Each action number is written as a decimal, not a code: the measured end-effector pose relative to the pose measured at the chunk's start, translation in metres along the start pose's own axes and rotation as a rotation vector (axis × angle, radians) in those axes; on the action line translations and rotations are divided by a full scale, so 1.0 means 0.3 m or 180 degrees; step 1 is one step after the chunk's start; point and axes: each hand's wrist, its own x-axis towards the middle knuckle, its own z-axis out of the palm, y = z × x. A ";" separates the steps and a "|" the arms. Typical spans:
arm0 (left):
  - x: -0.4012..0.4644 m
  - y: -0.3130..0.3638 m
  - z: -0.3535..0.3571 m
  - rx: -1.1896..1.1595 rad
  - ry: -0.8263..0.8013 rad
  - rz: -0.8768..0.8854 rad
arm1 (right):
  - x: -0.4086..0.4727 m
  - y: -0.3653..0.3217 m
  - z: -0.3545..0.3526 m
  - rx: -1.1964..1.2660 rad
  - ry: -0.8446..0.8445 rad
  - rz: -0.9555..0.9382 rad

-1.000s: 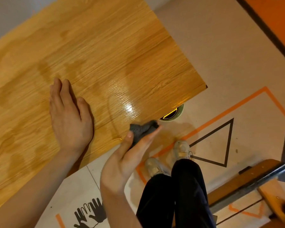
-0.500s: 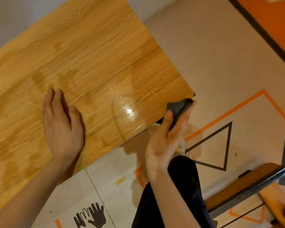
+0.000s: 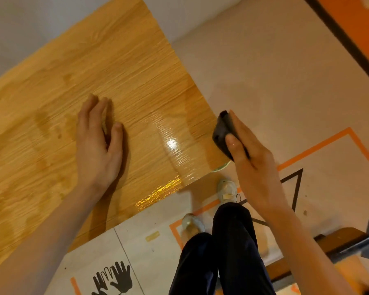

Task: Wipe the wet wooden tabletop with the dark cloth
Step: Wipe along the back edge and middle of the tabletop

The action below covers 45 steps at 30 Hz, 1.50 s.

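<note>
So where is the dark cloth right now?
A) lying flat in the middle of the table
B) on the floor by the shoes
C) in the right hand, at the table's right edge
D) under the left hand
C: the right hand holds the dark cloth at the tabletop's right edge, while the left hand rests flat on the wood.

Shiny wet wood and a soft dark cloth

The surface [image 3: 119, 67] is yellow wood with fine lines, shiny and wet near its corner (a bright spot glints there). The dark cloth [image 3: 223, 133] looks soft and dull. The floor [image 3: 254, 71] is pale and matt.
</note>
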 end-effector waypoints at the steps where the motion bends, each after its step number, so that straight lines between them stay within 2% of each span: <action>1: 0.019 0.023 0.015 -0.0040 0.0004 -0.0033 | -0.026 0.011 -0.009 0.0104 0.0004 0.0063; 5: 0.051 0.060 0.043 -0.0078 0.0058 -0.0277 | -0.001 0.025 -0.032 0.0570 -0.0220 0.0445; 14: 0.033 0.064 0.084 0.0346 0.0127 -0.0235 | 0.446 -0.052 0.078 0.0962 -0.1013 0.0597; 20: 0.042 0.058 0.087 0.0248 0.0120 -0.0143 | 0.147 0.007 -0.038 0.0780 -0.0984 0.0585; 23: 0.041 0.056 0.090 0.0191 0.0093 -0.0181 | 0.120 -0.002 -0.054 0.0325 -0.1030 0.0550; 25: 0.042 0.051 0.088 0.0204 0.0107 -0.0185 | 0.199 -0.022 -0.015 -0.0125 -0.1072 0.0257; 28: 0.044 0.049 0.087 0.0232 0.0102 -0.0212 | 0.402 -0.079 0.101 -0.1340 -0.0942 -0.0360; 30: 0.044 0.052 0.087 0.0270 0.0096 -0.0255 | 0.510 -0.133 0.174 -0.1817 -0.0827 -0.0365; 33: 0.042 0.051 0.085 0.0284 0.0110 -0.0270 | 0.488 -0.150 0.184 -0.2070 -0.0799 -0.0370; 38: 0.038 0.048 0.087 0.0268 0.0125 -0.0319 | 0.214 -0.096 0.062 -0.2214 -0.0806 0.0045; 41: 0.041 0.051 0.084 0.0352 0.0079 -0.0360 | 0.282 -0.104 0.109 -0.2238 -0.0604 -0.0040; 45: 0.048 0.055 0.082 0.0404 0.0054 -0.0451 | 0.534 -0.177 0.238 -0.2259 -0.0492 -0.0262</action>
